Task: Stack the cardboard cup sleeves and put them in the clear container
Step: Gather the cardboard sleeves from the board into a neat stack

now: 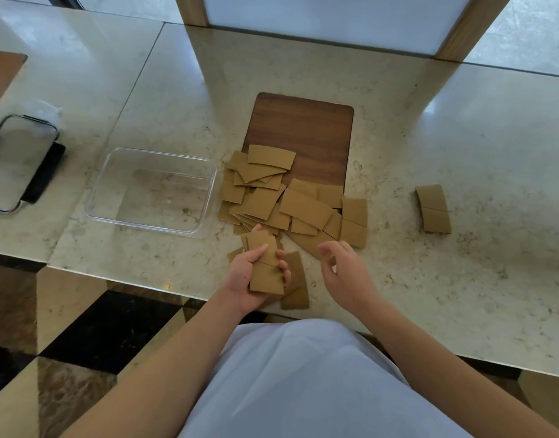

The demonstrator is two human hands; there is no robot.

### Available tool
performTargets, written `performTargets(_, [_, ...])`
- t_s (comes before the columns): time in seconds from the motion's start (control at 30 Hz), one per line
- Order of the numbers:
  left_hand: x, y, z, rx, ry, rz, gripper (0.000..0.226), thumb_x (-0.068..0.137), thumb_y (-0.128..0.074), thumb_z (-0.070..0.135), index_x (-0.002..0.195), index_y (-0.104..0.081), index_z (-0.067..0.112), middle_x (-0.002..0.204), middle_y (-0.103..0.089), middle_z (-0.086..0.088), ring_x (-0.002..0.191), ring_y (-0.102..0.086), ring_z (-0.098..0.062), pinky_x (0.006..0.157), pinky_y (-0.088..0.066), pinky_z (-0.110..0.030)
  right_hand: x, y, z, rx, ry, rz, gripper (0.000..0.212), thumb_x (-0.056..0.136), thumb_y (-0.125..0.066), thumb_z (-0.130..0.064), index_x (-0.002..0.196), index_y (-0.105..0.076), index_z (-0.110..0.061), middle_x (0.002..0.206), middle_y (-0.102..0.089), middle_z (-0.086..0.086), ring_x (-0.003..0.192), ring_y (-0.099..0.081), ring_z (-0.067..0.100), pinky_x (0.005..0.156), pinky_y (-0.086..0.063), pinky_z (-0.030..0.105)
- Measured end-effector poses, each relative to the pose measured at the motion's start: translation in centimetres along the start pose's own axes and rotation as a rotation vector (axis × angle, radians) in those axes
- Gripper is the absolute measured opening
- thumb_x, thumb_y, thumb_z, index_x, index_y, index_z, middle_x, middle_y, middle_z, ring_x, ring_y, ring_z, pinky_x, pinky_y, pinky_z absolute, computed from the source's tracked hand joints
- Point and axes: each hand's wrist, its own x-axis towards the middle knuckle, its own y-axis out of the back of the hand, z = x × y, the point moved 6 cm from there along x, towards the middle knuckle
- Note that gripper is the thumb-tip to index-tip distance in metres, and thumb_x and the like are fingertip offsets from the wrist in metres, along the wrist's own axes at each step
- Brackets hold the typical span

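My left hand (245, 273) grips a small stack of brown cardboard cup sleeves (265, 267) near the table's front edge. A loose sleeve (297, 295) lies under and beside that stack. My right hand (344, 270) hovers just right of it, fingers apart and curled, holding nothing. A scattered pile of several flat sleeves (291, 200) spreads across the marble top and onto the near end of a dark wooden board (303, 128). One single sleeve (433, 208) lies apart at the right. The clear container (189, 229) stands empty to the left of the pile.
A transparent lid with a dark rim (16, 159) lies at the far left on the marble table (461, 137). A wood-framed white panel (335, 17) stands at the back. The table's front edge runs just below my hands, with tiled floor (82, 327) beneath.
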Motion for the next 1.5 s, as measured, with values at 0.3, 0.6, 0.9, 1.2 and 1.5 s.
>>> performTargets(0.3, [-1.1,0.8,1.2,0.027,-0.002,-0.011,0.03,0.103,-0.056,0.041,0.13,-0.066,0.031,0.102,-0.066,-0.016,0.079,-0.064,-0.025,0.067,-0.056,-0.038,1.2,-5.9,-2.0,-0.336,0.074,-0.369,0.052,0.095,-0.069,-0.038,0.141,-0.051,-0.024,0.138,-0.051,-0.001,0.122,-0.049,0.019,0.102,-0.047,0.033])
performTargets(0.6, [-2.5,2.7,2.4,0.087,-0.032,0.025,0.038,0.101,-0.054,0.049,0.129,-0.062,0.026,0.102,-0.071,-0.017,0.08,-0.067,-0.027,0.065,-0.056,-0.037,2.4,-9.0,-2.5,-0.564,0.103,-0.287,0.064,0.079,-0.081,-0.052,0.127,-0.053,-0.021,0.125,-0.051,0.001,0.114,-0.047,0.023,0.091,-0.045,0.037])
performTargets(0.9, [-2.8,3.9,3.4,0.062,-0.019,0.047,0.041,0.092,-0.067,0.044,0.129,-0.063,0.025,0.095,-0.065,-0.016,0.075,-0.062,-0.026,0.065,-0.053,-0.036,2.3,-7.6,0.6,0.002,-0.314,-0.56,0.028,0.087,-0.078,-0.038,0.101,-0.063,-0.019,0.1,-0.068,0.001,0.086,-0.065,0.016,0.068,-0.054,0.029])
performTargets(1.2, [-2.3,3.2,3.2,0.113,-0.019,0.06,0.037,0.089,-0.072,0.036,0.124,-0.067,0.023,0.095,-0.066,-0.017,0.074,-0.063,-0.027,0.062,-0.052,-0.036,0.8,-2.7,-3.2,0.735,-0.356,-0.455,0.036,0.103,-0.052,0.0,0.113,-0.067,-0.032,0.106,-0.077,0.005,0.094,-0.077,0.014,0.072,-0.063,0.028])
performTargets(1.5, [-1.0,1.3,2.0,0.256,-0.138,0.106,0.054,0.098,-0.051,0.06,0.135,-0.055,0.021,0.104,-0.073,-0.02,0.081,-0.073,-0.03,0.067,-0.063,-0.044,0.4,-1.9,-8.9,-0.108,0.139,0.031,0.016,0.102,-0.058,-0.024,0.087,-0.054,-0.02,0.078,-0.059,-0.005,0.064,-0.056,0.015,0.056,-0.047,0.03])
